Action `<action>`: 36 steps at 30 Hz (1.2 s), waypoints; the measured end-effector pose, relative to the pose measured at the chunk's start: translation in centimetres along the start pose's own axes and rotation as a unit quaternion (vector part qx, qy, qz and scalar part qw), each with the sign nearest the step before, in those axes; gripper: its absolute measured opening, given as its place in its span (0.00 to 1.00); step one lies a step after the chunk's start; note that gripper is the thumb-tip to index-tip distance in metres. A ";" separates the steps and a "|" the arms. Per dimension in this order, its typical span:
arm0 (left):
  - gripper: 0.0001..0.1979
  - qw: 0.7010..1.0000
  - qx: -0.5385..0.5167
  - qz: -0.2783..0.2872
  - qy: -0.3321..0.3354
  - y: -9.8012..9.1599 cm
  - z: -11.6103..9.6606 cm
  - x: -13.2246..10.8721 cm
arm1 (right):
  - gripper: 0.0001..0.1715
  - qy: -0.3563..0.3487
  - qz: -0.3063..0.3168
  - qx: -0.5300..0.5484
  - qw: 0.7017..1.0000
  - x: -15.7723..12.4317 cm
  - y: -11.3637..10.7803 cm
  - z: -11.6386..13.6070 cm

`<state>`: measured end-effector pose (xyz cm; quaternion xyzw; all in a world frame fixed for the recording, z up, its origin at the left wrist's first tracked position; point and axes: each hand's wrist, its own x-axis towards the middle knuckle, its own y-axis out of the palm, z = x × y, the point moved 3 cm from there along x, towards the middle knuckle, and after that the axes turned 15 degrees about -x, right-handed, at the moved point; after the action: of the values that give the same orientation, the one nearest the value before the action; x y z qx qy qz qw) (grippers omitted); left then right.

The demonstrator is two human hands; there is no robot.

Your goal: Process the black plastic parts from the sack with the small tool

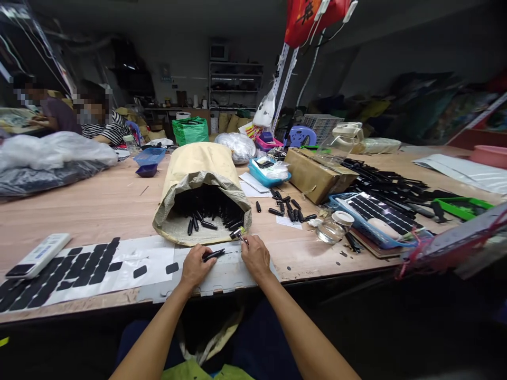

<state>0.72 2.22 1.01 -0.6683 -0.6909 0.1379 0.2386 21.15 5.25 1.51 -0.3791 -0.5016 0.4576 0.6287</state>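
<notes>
The left hand pinches a black part in a closed grip over the sheet, the right hand grips a tool firmly near it, and the sack lies on the counter, mouth toward both, presumably to present similar parts within reach.

A person's left hand grips a slim black piece just in front of an open sack of similar parts; the right hand holds a small tool at the sack's mouth. Black patches lie left of the sack, a cardboard box right.
</notes>
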 end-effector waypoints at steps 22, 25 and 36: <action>0.02 1.000 -0.013 -0.005 -0.023 0.4 0.6 0.4 | 0.14 -0.136 -0.036 0.036 0.989 -5.1 -2.3 5.9; 0.03 1.000 -0.020 -0.005 -0.024 0.4 0.7 0.4 | 0.13 -0.136 -0.018 0.050 0.989 -5.1 -1.9 5.9; 0.06 1.000 -0.015 0.000 -0.006 0.3 0.6 -0.2 | 0.14 -0.008 0.035 -0.045 0.998 0.1 -0.5 0.4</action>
<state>0.73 2.14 0.34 -0.6713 -0.6939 0.1316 0.2248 20.87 5.17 2.05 -0.4210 -0.5130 0.4589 0.5907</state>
